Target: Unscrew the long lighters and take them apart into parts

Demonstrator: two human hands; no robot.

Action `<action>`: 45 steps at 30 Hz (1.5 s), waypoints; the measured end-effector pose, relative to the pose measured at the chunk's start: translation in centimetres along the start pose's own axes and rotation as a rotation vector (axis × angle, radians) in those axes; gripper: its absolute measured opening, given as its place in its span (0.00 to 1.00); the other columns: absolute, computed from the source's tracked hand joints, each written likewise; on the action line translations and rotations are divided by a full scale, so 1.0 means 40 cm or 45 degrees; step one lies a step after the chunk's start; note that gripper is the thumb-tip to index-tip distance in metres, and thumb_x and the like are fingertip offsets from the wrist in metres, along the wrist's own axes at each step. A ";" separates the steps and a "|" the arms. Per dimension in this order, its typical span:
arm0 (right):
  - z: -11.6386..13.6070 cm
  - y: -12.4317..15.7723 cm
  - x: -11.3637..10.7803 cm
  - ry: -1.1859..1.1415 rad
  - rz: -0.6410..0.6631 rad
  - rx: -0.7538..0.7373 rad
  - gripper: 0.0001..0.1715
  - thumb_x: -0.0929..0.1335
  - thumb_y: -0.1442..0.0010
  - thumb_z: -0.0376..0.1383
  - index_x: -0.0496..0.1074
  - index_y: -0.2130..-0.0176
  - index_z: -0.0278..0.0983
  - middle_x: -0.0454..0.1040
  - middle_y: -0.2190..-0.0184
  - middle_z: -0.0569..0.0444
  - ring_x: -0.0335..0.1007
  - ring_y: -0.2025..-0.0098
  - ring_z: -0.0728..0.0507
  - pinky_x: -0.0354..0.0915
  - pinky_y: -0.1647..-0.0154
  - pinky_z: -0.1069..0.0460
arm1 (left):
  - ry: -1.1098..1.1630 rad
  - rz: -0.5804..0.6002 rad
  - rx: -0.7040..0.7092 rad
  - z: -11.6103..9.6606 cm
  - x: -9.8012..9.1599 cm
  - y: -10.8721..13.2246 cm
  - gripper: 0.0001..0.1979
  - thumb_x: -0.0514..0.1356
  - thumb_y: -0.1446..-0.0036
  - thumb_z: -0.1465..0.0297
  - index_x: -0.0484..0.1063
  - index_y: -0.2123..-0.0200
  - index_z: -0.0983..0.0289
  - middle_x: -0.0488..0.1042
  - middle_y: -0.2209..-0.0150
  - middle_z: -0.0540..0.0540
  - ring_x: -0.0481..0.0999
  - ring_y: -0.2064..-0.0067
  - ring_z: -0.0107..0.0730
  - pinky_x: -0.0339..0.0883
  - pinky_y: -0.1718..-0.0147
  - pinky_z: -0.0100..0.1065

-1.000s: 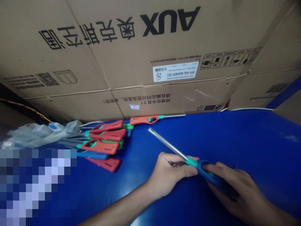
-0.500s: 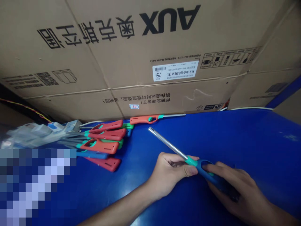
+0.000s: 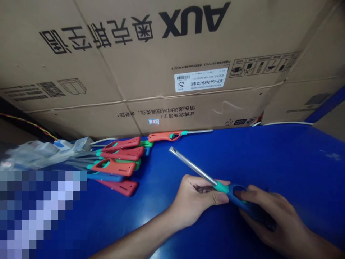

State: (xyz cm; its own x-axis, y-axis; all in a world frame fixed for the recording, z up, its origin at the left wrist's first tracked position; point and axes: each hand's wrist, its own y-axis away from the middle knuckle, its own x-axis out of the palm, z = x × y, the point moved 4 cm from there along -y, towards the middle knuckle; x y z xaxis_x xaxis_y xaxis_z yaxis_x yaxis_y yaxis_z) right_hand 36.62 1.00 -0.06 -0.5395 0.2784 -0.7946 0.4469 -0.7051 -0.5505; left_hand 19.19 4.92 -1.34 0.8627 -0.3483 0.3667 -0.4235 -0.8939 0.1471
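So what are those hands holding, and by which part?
One blue long-necked lighter: the left hand pinches its green collar at the base of the metal tube, and the right hand grips the blue handle.

left hand (image 3: 192, 205): fingers curled, pinching | right hand (image 3: 272, 219): grip closed, palm down

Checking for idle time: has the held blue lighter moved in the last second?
No: the blue lighter keeps its tip just as close to the lone orange lighter by the box.
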 end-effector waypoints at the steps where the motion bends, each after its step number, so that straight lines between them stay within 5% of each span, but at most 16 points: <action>1: 0.001 0.000 -0.001 -0.001 0.002 0.000 0.15 0.64 0.43 0.29 0.67 0.56 0.43 0.79 0.68 0.56 0.79 0.71 0.45 0.69 0.75 0.55 | -0.005 0.004 0.003 0.002 0.000 0.000 0.24 0.75 0.64 0.57 0.83 0.65 0.67 0.81 0.59 0.62 0.80 0.56 0.51 0.72 0.53 0.47; 9: 0.000 0.009 0.010 0.079 0.001 0.030 0.17 0.65 0.40 0.34 0.67 0.50 0.43 0.80 0.63 0.54 0.80 0.64 0.43 0.73 0.69 0.54 | -0.106 -0.051 0.086 -0.004 -0.005 0.005 0.24 0.73 0.60 0.54 0.82 0.63 0.67 0.82 0.60 0.61 0.80 0.57 0.48 0.72 0.54 0.44; 14: 0.006 -0.012 -0.014 0.054 0.176 0.080 0.29 0.67 0.39 0.44 0.60 0.41 0.41 0.77 0.53 0.49 0.76 0.53 0.40 0.75 0.59 0.49 | -0.298 -0.135 0.144 -0.023 -0.029 0.001 0.26 0.65 0.47 0.51 0.79 0.59 0.69 0.80 0.61 0.62 0.79 0.59 0.43 0.71 0.55 0.39; 18: -0.001 -0.054 -0.073 -0.384 0.356 0.347 0.25 0.69 0.41 0.45 0.64 0.46 0.41 0.74 0.60 0.51 0.74 0.63 0.46 0.73 0.65 0.54 | -0.470 -0.056 0.105 -0.041 -0.063 -0.017 0.26 0.57 0.40 0.50 0.74 0.59 0.70 0.77 0.68 0.58 0.77 0.66 0.36 0.71 0.63 0.36; 23: 0.027 -0.110 -0.120 -0.912 0.575 0.524 0.15 0.67 0.37 0.47 0.71 0.55 0.42 0.72 0.52 0.51 0.70 0.63 0.48 0.68 0.65 0.55 | -0.913 0.143 0.122 -0.070 -0.073 -0.005 0.18 0.55 0.37 0.58 0.73 0.70 0.66 0.67 0.77 0.49 0.67 0.73 0.30 0.61 0.71 0.31; 27: 0.091 -0.149 -0.111 -1.162 0.659 0.501 0.24 0.59 0.32 0.53 0.72 0.52 0.42 0.74 0.61 0.53 0.69 0.62 0.47 0.67 0.60 0.53 | -1.222 0.275 0.275 -0.075 -0.032 0.014 0.09 0.56 0.41 0.72 0.73 0.72 0.62 0.68 0.71 0.50 0.67 0.63 0.36 0.60 0.59 0.35; 30: 0.138 -0.174 -0.102 -1.088 0.618 0.392 0.22 0.58 0.32 0.53 0.71 0.60 0.41 0.71 0.66 0.56 0.68 0.64 0.49 0.66 0.62 0.55 | -1.346 0.312 0.334 -0.073 -0.010 0.013 0.07 0.56 0.44 0.74 0.71 0.72 0.61 0.68 0.68 0.51 0.66 0.61 0.37 0.59 0.57 0.37; 36: 0.141 -0.174 -0.061 -0.935 0.725 0.464 0.14 0.66 0.35 0.44 0.65 0.69 0.39 0.64 0.77 0.64 0.59 0.75 0.54 0.56 0.76 0.60 | -1.434 0.302 0.264 -0.094 -0.064 0.077 0.05 0.56 0.43 0.72 0.70 0.62 0.60 0.73 0.62 0.52 0.71 0.57 0.38 0.63 0.52 0.39; 39: 0.129 -0.160 -0.040 -1.018 0.789 0.516 0.05 0.71 0.41 0.37 0.70 0.64 0.41 0.70 0.72 0.63 0.64 0.71 0.53 0.61 0.72 0.61 | -1.554 0.416 0.192 -0.084 -0.098 0.155 0.28 0.69 0.57 0.64 0.69 0.51 0.60 0.73 0.52 0.56 0.69 0.45 0.53 0.53 0.40 0.50; 41: 0.126 -0.152 -0.031 -1.158 0.802 0.560 0.05 0.70 0.41 0.35 0.72 0.61 0.41 0.73 0.69 0.62 0.69 0.68 0.53 0.65 0.68 0.60 | -1.679 0.442 0.188 -0.079 -0.108 0.195 0.43 0.73 0.65 0.61 0.65 0.43 0.59 0.68 0.42 0.63 0.64 0.41 0.64 0.54 0.41 0.54; 45: 0.114 -0.147 -0.028 -1.315 0.610 0.615 0.06 0.68 0.37 0.38 0.74 0.61 0.38 0.74 0.68 0.58 0.70 0.68 0.52 0.67 0.68 0.59 | -1.782 0.379 0.009 -0.060 -0.107 0.203 0.27 0.70 0.54 0.63 0.70 0.50 0.60 0.72 0.48 0.62 0.72 0.49 0.55 0.65 0.51 0.48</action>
State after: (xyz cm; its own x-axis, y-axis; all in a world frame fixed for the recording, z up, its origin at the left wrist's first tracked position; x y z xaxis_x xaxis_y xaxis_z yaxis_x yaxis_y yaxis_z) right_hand 31.35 1.87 5.21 -0.8022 -0.5646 -0.1945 0.5636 -0.8234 0.0656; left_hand 11.38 -0.16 0.50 0.3029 -0.5027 -0.8097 -0.6363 -0.7392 0.2209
